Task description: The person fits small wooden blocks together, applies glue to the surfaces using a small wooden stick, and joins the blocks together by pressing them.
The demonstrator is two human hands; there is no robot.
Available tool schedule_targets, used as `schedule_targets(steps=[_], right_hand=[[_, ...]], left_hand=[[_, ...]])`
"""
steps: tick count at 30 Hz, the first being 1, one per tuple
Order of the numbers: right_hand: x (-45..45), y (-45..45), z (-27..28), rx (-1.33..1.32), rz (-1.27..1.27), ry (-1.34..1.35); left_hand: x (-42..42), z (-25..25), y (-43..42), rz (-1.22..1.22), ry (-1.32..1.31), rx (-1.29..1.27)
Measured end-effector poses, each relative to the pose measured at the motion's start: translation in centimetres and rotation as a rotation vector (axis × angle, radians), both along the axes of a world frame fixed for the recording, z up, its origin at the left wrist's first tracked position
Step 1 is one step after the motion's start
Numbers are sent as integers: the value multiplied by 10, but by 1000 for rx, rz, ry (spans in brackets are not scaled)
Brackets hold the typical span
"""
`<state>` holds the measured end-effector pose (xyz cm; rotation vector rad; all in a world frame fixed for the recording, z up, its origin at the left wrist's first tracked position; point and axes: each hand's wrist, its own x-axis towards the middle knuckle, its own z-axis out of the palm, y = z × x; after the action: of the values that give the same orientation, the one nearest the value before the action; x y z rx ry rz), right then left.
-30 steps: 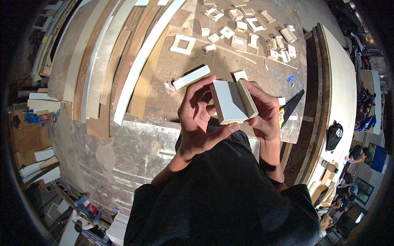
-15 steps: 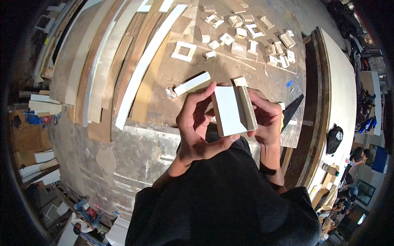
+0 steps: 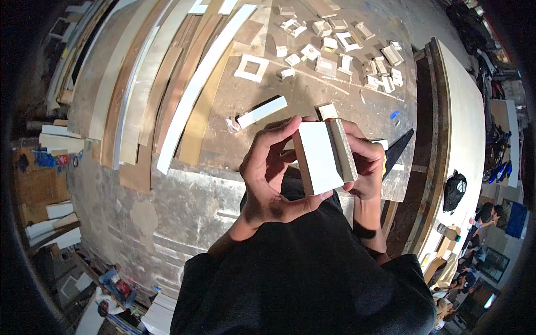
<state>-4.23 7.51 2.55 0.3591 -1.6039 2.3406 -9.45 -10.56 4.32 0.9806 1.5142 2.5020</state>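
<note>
Two hands hold one white-faced block (image 3: 319, 159) up above the table (image 3: 223, 146). Your left hand (image 3: 268, 173) is spread wide, index finger at the block's far corner and thumb at its near edge; your right hand (image 3: 365, 162) closes around the narrow strip (image 3: 343, 146) along the block's right side. Compared with a second ago, the block sits lower in view, and its face, grey and part-shaded then, shows bright white. The saw (image 3: 397, 149) lies beyond your right hand.

Long planks (image 3: 164, 92) side by side, black bag (image 3: 455, 194) on a pale board (image 3: 462, 100), people (image 3: 109, 301) around.
</note>
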Motion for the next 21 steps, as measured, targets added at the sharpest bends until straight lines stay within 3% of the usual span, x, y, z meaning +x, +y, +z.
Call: schedule_targets(steps=[14, 21], right_hand=[[1, 1, -3, 40, -78, -62], [1, -3, 2, -29, -107, -166]], left_hand=[[-3, -3, 4, -8, -15, -19], [0, -7, 7, -17, -163, 8]])
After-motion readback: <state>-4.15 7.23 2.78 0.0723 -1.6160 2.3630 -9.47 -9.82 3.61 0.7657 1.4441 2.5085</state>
